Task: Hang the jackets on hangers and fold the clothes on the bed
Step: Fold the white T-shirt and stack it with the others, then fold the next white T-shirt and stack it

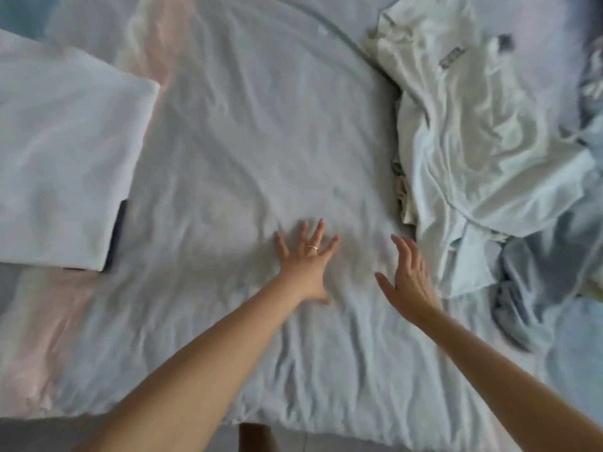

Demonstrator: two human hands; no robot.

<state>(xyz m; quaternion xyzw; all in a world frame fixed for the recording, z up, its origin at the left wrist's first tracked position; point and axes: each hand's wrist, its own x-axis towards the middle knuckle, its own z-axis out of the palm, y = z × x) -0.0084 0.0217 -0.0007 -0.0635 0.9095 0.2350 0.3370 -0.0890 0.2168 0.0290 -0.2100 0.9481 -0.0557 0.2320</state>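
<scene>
A large pale grey-white garment [261,141] lies spread flat across the middle of the bed, wrinkled near the front edge. My left hand [305,259] presses flat on it with fingers spread; a ring is on one finger. My right hand [408,278] is just to the right, fingers straight, held edge-on over the same cloth. A heap of unfolded clothes, mostly a cream-white top [473,132], lies to the right of both hands.
A folded white piece [62,151] sits at the left on the pastel striped bedsheet [42,321], with a dark item [118,230] showing under its edge. Grey-blue clothes [535,288] lie at the far right. The bed's front edge and floor [39,435] show at the bottom.
</scene>
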